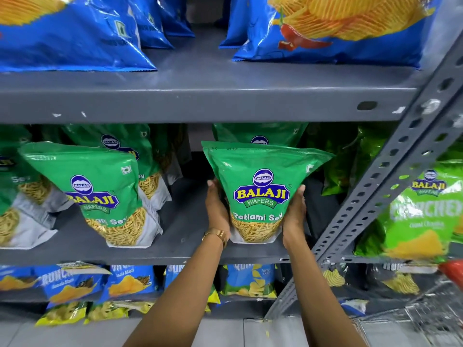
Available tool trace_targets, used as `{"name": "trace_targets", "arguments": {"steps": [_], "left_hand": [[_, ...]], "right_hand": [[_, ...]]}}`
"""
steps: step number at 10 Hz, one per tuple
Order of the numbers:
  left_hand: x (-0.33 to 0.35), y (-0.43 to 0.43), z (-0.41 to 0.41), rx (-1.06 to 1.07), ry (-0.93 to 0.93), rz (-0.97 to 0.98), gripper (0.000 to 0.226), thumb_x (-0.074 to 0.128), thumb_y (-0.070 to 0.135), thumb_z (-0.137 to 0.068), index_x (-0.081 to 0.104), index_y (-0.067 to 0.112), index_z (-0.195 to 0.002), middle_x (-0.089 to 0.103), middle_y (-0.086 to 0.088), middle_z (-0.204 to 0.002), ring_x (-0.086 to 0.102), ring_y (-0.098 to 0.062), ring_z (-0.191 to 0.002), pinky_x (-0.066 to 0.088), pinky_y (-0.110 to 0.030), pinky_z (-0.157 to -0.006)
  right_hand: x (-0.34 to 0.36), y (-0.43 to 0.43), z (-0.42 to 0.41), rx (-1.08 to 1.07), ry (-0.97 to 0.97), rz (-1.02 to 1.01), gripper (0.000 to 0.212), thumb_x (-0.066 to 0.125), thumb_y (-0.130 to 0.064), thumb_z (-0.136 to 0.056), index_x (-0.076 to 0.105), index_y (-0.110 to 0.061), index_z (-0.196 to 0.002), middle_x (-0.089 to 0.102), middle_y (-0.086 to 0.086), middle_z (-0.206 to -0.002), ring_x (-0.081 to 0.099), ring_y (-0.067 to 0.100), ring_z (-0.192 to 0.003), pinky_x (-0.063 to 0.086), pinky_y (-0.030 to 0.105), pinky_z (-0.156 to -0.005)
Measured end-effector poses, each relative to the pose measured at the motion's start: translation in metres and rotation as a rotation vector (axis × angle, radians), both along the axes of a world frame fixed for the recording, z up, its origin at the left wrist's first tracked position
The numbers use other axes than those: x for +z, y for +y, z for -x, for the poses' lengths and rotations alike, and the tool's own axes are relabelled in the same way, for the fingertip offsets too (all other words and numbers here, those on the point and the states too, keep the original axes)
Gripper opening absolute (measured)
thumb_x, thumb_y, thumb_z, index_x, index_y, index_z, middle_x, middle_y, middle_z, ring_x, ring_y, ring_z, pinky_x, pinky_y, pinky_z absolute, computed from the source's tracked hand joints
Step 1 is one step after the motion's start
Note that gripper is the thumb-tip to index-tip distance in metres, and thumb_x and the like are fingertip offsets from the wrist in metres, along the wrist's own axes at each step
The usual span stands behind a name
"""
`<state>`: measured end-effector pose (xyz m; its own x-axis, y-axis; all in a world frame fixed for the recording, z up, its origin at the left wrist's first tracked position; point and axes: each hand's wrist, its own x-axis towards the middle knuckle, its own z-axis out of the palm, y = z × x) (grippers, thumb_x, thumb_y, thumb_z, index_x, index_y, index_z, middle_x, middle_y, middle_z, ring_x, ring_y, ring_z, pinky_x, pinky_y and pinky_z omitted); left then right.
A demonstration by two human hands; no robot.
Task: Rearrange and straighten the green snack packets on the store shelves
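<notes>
A green Ratlami Sev packet (260, 186) stands upright near the front of the grey middle shelf (183, 254). My left hand (216, 209) grips its left side and my right hand (294, 211) grips its right side. Another green packet (260, 134) stands right behind it, mostly hidden. To the left a second green sev packet (100, 194) leans to the left, with more green packets (130, 146) behind it and at the far left (15, 196).
Blue chips bags (333, 28) fill the top shelf. A slanted grey perforated upright (390, 186) crosses on the right, with light green Crunchex bags (423, 211) beyond it. Small blue and yellow packets (130, 281) sit on the lower shelf. A wire basket (426, 321) is at bottom right.
</notes>
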<state>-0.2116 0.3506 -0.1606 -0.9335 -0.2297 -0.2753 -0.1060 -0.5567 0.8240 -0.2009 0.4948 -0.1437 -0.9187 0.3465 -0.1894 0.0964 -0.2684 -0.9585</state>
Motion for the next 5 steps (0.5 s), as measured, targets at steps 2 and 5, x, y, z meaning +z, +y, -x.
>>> {"name": "trace_targets", "arguments": {"steps": [2,5], "left_hand": [[0.024,0.000,-0.059,0.155,0.133,0.356,0.049,0.032,0.040,-0.102,0.034,0.022,-0.147,0.031,0.007,-0.156,0.031,-0.003,-0.139,0.022,-0.027,-0.120],[0.091,-0.055,-0.145,0.059,0.958,1.375,0.060,0.035,0.043,-0.099,0.032,0.008,-0.147,0.019,-0.017,-0.160,0.012,-0.026,-0.152,0.015,-0.052,-0.121]], "right_hand": [[0.009,-0.016,-0.071,-0.013,0.106,-0.196,0.055,0.022,-0.043,-0.102,0.017,-0.025,-0.154,0.026,-0.019,-0.152,0.025,-0.007,-0.135,0.021,0.009,-0.112],[0.182,-0.012,-0.178,-0.145,0.897,-0.422,0.038,0.044,-0.027,-0.094,0.049,-0.009,-0.128,0.056,0.002,-0.127,0.053,0.008,-0.124,0.040,0.040,-0.111]]}}
